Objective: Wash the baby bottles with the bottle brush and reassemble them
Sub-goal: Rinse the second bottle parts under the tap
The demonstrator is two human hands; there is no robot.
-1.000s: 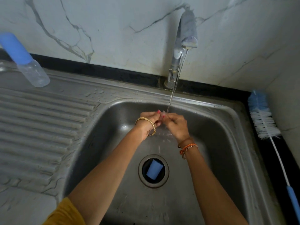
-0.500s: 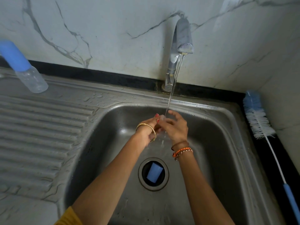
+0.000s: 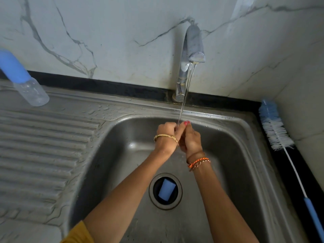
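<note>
My left hand (image 3: 166,135) and my right hand (image 3: 192,139) are pressed together over the sink basin (image 3: 245,155), right under the thin stream from the tap (image 3: 192,50). Their curled fingers close round a small clear bottle part that is almost wholly hidden between them. A clear baby bottle (image 3: 33,92) with a blue cap stands at the far left of the drainboard. The bottle brush (image 3: 277,130), with white bristles, a blue tip and a blue handle, lies on the dark counter right of the sink. A blue piece (image 3: 166,191) sits in the drain opening.
The ribbed steel drainboard (image 3: 43,146) on the left is wet with droplets. A marble wall runs behind the sink and along the right side, close to the brush.
My hands have closed tighter together under the water, the right fingers no longer spread. The view has dipped slightly.
</note>
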